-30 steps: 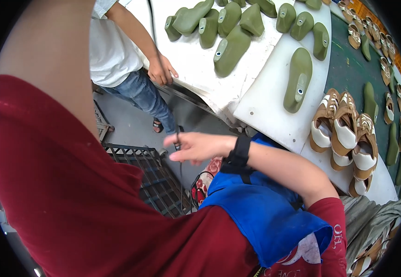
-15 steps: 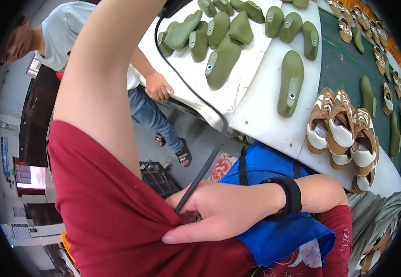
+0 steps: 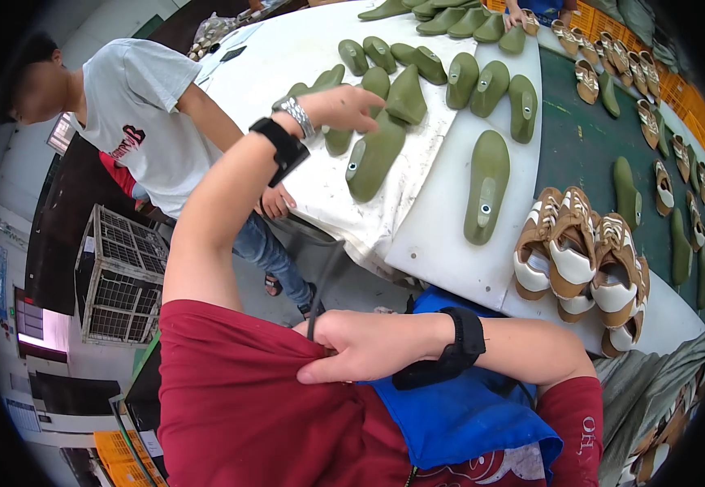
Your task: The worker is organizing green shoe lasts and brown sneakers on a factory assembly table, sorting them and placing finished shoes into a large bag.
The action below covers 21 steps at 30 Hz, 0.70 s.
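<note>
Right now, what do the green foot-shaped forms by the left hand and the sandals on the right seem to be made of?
Green shoe lasts: likely moulded plastic, a smooth matte olive surface with a small metal-looking socket on top. The left hand reaches over them. Sandals: tan woven straps, perhaps textile or synthetic leather, over smooth white soles that look like foam or rubber.

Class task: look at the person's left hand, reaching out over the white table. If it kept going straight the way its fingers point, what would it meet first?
Probably the olive-green shoe last just beyond the left hand; its fingertips seem almost on it, though depth is unclear from this view.
</note>
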Tool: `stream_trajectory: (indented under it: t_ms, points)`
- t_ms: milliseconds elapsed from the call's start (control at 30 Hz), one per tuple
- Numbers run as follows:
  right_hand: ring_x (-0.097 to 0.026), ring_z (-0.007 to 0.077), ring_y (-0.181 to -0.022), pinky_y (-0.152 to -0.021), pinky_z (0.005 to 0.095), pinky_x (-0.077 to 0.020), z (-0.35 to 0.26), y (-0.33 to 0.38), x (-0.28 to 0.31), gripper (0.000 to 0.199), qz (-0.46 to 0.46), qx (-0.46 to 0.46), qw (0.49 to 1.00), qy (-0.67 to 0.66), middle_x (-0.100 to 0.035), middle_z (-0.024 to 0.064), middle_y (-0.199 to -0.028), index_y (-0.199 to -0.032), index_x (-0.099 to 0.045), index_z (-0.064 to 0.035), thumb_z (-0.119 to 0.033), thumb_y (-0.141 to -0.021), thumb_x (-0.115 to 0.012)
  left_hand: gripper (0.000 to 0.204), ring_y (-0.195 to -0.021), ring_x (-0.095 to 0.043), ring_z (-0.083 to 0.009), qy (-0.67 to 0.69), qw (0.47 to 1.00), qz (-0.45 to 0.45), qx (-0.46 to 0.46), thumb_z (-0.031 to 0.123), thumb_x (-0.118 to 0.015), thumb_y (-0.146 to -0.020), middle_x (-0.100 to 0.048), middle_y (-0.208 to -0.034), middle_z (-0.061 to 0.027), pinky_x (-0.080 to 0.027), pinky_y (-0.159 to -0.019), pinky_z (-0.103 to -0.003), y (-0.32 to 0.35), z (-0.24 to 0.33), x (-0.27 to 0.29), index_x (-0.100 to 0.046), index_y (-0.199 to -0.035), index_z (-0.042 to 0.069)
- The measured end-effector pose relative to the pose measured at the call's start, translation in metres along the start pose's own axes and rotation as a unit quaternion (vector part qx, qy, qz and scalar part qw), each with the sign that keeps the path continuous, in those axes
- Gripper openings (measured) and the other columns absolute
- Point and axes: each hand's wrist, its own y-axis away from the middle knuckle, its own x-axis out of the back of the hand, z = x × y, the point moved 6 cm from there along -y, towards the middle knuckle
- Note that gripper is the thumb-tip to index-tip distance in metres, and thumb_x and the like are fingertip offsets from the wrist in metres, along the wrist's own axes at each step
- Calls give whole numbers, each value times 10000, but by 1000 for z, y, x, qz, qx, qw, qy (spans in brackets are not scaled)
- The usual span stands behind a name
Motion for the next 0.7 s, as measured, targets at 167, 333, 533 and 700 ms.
stream_trajectory:
  t_ms: [167, 333, 533, 700]
  points:
    - [-440, 121, -519, -509, 287, -371, -31, 20, -15, 242, -66, 135, 988, -23, -445, 46, -563, -715, -504, 28, -170, -839, -567, 496, -882, -621, -250, -80, 988, 101, 84, 311, -618, -793, -649, -970, -151, -475, -803, -322, -6, -44, 53, -525, -1195, 36]
    - [-592, 351, -669, -582, 414, -467, 36, 52, 50, 329, 113, -76, 943, 303, -595, 164, -694, -810, -568, 5, -315, -868, -518, 343, -761, -606, -329, -159, 980, 121, -7, 246, -623, -766, -634, -844, -179, -493, -711, -384, -61, 40, 3, -596, -1054, 60]
    - [-594, 369, -819, -729, 435, -472, 111, 163, 81, 342, 116, -221, 882, 399, -627, 176, -935, -1191, -532, -158, -316, -894, -472, 504, -800, -594, -357, 133, 893, 40, -429, 212, -638, -735, -614, -900, -197, -481, -703, -418, -1, 242, -65, -480, -1190, 64]
    - [-614, 232, -703, -681, 311, -482, 91, 162, 95, 349, 239, -200, 947, 76, -651, 105, -836, -1185, -539, -67, -258, -894, -517, 461, -855, -587, -362, 187, 912, 66, -358, 205, -619, -770, -612, -945, -196, -471, -740, -411, -56, 243, -79, -489, -1169, 15]
